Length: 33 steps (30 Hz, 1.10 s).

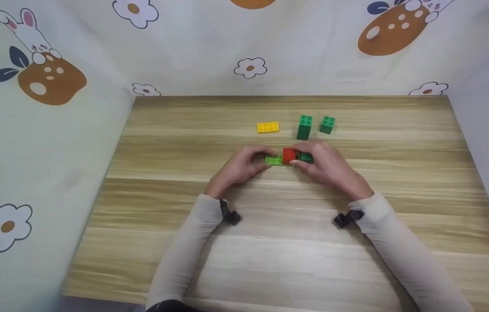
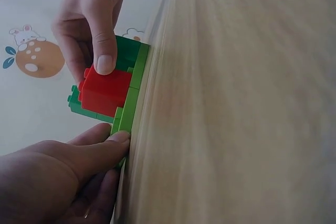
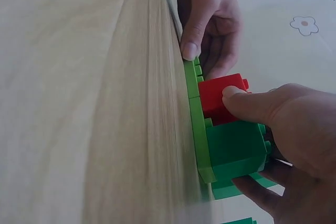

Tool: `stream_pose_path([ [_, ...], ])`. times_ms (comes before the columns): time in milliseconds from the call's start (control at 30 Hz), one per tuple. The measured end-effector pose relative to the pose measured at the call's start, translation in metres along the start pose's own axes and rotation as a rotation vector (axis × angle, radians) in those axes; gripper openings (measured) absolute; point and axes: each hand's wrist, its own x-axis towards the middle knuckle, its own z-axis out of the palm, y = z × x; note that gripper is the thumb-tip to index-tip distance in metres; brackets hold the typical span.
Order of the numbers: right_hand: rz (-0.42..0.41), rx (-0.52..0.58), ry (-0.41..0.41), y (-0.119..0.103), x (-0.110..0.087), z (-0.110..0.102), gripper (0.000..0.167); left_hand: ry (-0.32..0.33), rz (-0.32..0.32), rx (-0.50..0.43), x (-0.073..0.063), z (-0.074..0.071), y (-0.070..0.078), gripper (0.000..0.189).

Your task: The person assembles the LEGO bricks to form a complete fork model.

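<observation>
Two light green plates lie end to end on the tabletop, their seam visible in the left wrist view. A red brick sits across that seam. Toward the right end stands a dark green brick on the same plates. The left hand pinches the left end of the plates between thumb and fingers. Thumb and fingers of the right hand grip the red brick from its near and far sides, partly covering the dark green brick in the head view.
Behind the hands on the wooden table are a yellow plate, a tall dark green stack and a smaller green brick. A patterned cloth wall rises at the table's back edge.
</observation>
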Motion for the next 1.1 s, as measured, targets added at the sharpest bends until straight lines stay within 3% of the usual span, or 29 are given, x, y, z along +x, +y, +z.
stream_pose_path([
  [400,-0.022,0.028,0.033,0.003,-0.004,0.004,0.041,-0.012,-0.001,0.006,0.002,-0.001,0.001,0.032],
  [667,0.03,0.092,0.067,0.002,-0.002,0.008,0.04,-0.004,0.033,0.004,0.002,-0.002,-0.001,0.032],
  [933,0.049,0.14,0.043,0.009,0.0,0.004,0.048,0.007,0.032,-0.011,0.001,-0.002,-0.003,0.032],
  [1100,0.045,0.206,0.141,0.017,0.0,-0.005,0.044,0.0,0.033,-0.034,0.001,-0.002,-0.005,0.033],
])
